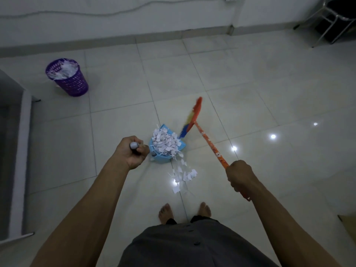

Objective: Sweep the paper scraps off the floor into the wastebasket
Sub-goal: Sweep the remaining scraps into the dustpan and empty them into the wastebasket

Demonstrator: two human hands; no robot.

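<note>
One head-worn wide-angle view looks steeply down from standing height onto the tiled floor (231, 78) ahead.

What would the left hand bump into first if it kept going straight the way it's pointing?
Most likely the blue dustpan heaped with paper scraps, just ahead of the left hand, which grips the dustpan's handle. The hand seems higher than the pan, so depth is uncertain.

One round purple plastic basket (67, 81) at ten o'clock. One blue plastic dustpan (163, 158) and one orange long-handled broom (211, 144) in the middle. Two bare feet (166, 211) at six o'clock. White paper scraps (165, 141): too many to count.
</note>
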